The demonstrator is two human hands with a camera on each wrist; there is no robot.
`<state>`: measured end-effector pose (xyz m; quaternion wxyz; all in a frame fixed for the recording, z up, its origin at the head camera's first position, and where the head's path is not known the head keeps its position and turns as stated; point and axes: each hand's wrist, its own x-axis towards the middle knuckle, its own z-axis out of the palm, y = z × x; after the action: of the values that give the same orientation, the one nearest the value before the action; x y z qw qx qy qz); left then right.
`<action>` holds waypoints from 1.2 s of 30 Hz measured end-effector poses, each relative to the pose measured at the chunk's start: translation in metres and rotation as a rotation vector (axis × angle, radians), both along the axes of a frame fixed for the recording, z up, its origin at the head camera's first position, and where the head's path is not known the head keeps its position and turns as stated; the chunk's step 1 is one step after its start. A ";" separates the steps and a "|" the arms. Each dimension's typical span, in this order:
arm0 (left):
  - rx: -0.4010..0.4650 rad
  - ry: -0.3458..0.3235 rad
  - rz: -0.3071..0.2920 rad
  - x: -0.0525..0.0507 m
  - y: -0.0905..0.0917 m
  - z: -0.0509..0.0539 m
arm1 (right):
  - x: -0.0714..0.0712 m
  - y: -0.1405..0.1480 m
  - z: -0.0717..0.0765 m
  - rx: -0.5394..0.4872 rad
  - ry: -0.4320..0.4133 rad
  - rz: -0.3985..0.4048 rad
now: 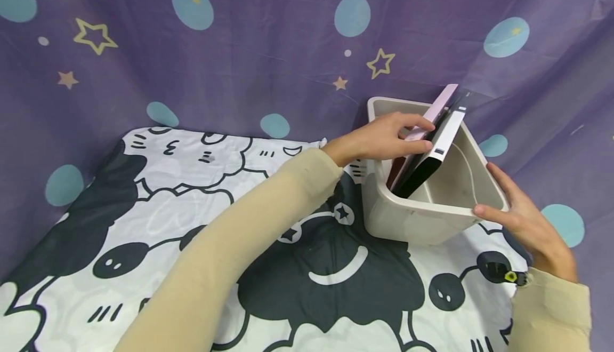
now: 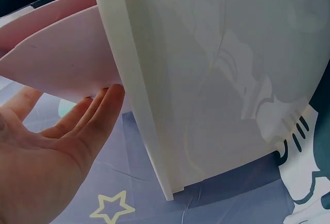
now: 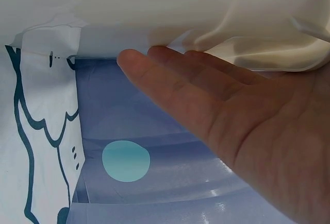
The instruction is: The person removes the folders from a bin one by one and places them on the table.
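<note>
A purple curtain (image 1: 268, 64) hangs behind a sheep-print cloth (image 1: 192, 160). On the cloth, to the right, stands the pale bin (image 1: 408, 218); it looks like stiff, smooth plastic, probably light and apt to slide, so the rim is the place to hold it. Leaning inside, tops above the rim, are the pink book (image 1: 443, 101) and the black book (image 1: 421, 176) with its white edge. The pink cover bows in the left wrist view, so it is probably bendy; the black one seems stiffer and heavier, and is best pinched across its thickness. The right hand (image 1: 530, 229) holds the bin's right end, thumb on the rim, fingers along the outer wall. The left hand (image 1: 384, 136) reaches over the books, touching them; whether that grip has closed, I cannot tell.
</note>
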<state>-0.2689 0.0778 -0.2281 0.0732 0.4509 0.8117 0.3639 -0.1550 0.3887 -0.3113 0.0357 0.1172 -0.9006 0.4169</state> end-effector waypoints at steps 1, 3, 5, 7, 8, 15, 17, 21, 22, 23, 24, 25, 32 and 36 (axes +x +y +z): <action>-0.006 -0.001 0.003 0.000 0.000 0.000 | 0.000 0.000 0.000 0.001 0.003 0.002; -0.021 -0.001 0.011 -0.001 0.001 0.000 | -0.001 0.001 0.000 0.001 0.008 0.005; -0.027 -0.001 0.015 -0.001 0.001 0.000 | -0.001 0.001 0.000 0.003 0.005 0.007; -0.023 0.004 0.013 -0.002 0.000 -0.001 | -0.001 0.001 0.000 0.004 0.002 0.004; -0.021 0.003 0.012 -0.002 0.000 -0.001 | 0.000 0.001 0.000 0.005 -0.001 0.002; 0.004 -0.045 0.002 -0.008 -0.006 -0.003 | -0.001 0.000 0.000 0.007 -0.019 -0.001; -0.001 -0.051 -0.003 -0.010 -0.007 -0.002 | -0.001 0.000 0.000 0.004 -0.022 0.000; -0.047 -0.051 -0.002 -0.011 -0.004 0.006 | 0.000 0.000 0.000 0.002 -0.017 0.002; -0.062 -0.056 0.002 -0.011 -0.003 0.008 | 0.000 0.000 0.000 -0.001 -0.018 0.003; -0.077 -0.067 0.007 -0.011 -0.001 0.010 | 0.000 0.000 0.000 -0.002 -0.016 0.004; -0.096 -0.078 0.018 -0.011 0.001 0.012 | 0.000 0.000 -0.001 -0.004 -0.017 0.004; -0.113 -0.091 0.028 -0.010 0.003 0.013 | 0.000 0.000 -0.001 -0.006 -0.018 0.005; -0.182 -0.160 0.105 -0.006 0.015 0.019 | -0.002 0.000 -0.002 0.003 -0.017 -0.005; -0.205 -0.174 0.109 -0.006 0.017 0.019 | -0.003 0.002 -0.001 0.015 -0.036 -0.010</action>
<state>-0.2750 0.0943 -0.2089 0.1692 0.3628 0.8586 0.3202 -0.1578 0.3906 -0.3127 0.0208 0.1053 -0.9048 0.4120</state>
